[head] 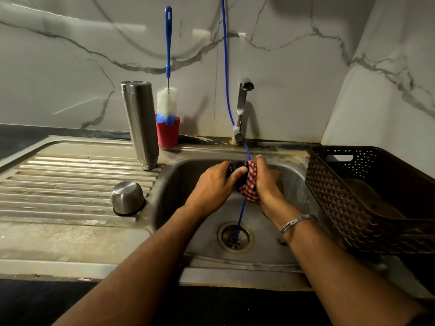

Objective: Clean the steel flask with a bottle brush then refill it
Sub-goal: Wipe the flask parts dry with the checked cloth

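Observation:
The steel flask (140, 124) stands upside down at the back of the draining board, beside the sink. Its steel cup lid (127, 197) lies mouth down on the board's ridges. The blue-handled bottle brush (167, 100) stands bristles down in a red cup (167, 135) behind the flask. Over the sink bowl my left hand (213, 184) grips a small black stopper (236, 171). My right hand (264, 182) holds a red checked cloth (250, 184) pressed against that stopper. Most of the stopper is hidden by fingers and cloth.
A steel tap (241, 109) rises behind the steel sink (294, 182), with no water seen running. A thin blue hose (226, 67) hangs from above down into the drain (235, 237). A dark brown plastic basket (367, 196) sits on the right.

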